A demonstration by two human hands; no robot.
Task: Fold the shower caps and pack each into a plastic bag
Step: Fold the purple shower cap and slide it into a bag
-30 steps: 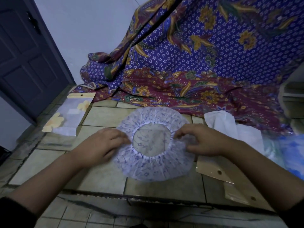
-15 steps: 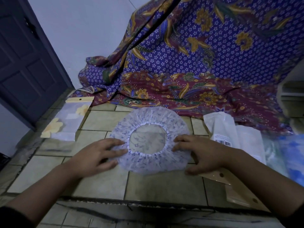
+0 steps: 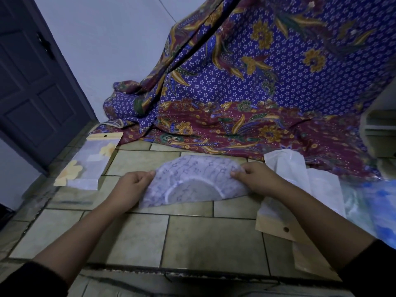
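A translucent white shower cap (image 3: 195, 179) with a blue print lies folded into a half circle on the tiled floor, its elastic ring showing as an arc near the fold. My left hand (image 3: 130, 189) pinches its left corner. My right hand (image 3: 255, 179) pinches its right corner. Flat plastic bags with tan card headers (image 3: 276, 224) lie under my right forearm. A packed bag with yellow flower shapes (image 3: 90, 161) lies at the left.
A purple and maroon batik cloth (image 3: 246, 93) hangs and pools along the back. A dark door (image 3: 32, 86) stands at the left. White and blue plastic packets (image 3: 375, 200) lie at the right. A dark step edge (image 3: 171, 273) runs across the floor near me.
The cap was spread flat as a full circle; both hands have lifted its near edge over and away, so it now lies folded in half.
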